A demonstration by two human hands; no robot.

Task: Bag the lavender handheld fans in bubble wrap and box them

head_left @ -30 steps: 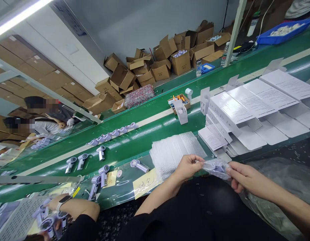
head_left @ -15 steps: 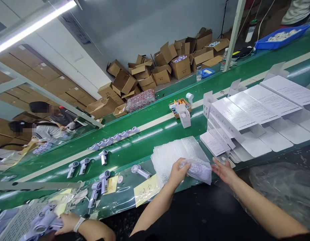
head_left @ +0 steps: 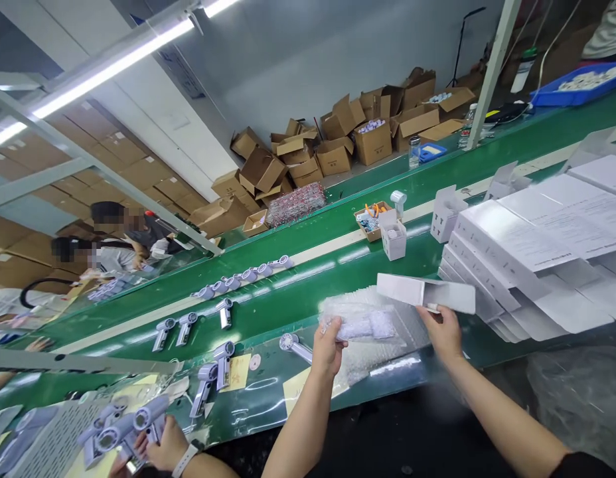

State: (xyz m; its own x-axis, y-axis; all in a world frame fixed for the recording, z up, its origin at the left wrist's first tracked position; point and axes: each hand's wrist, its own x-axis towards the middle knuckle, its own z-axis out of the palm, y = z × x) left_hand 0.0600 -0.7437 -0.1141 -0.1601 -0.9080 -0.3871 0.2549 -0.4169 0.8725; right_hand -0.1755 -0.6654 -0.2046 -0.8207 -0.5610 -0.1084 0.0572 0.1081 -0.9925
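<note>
My left hand [head_left: 330,346] is closed on the end of a clear bubble-wrap bag [head_left: 372,325], and something pale lavender shows through it. In my right hand [head_left: 441,330] a white carton [head_left: 405,290] is pinched by its lower edge; its flap sticks out to the right. Bag and carton are apart, the carton just above and to the right. Beneath the bag lies a stack of flat bubble-wrap bags [head_left: 360,368]. A lavender handheld fan [head_left: 295,346] rests on the bench left of my left hand.
Stacked white cartons [head_left: 527,226] fill the right side. Several lavender fans [head_left: 224,313] lie on the green conveyor [head_left: 308,282]. At lower left a co-worker's hand [head_left: 166,448] holds fans. A small brown box of parts [head_left: 370,222] stands beyond.
My right hand has taken a white carton from the stack side and brought it left. My left hand has moved slightly left with the bag. The view has shifted; the co-worker's hand has lifted fans.
</note>
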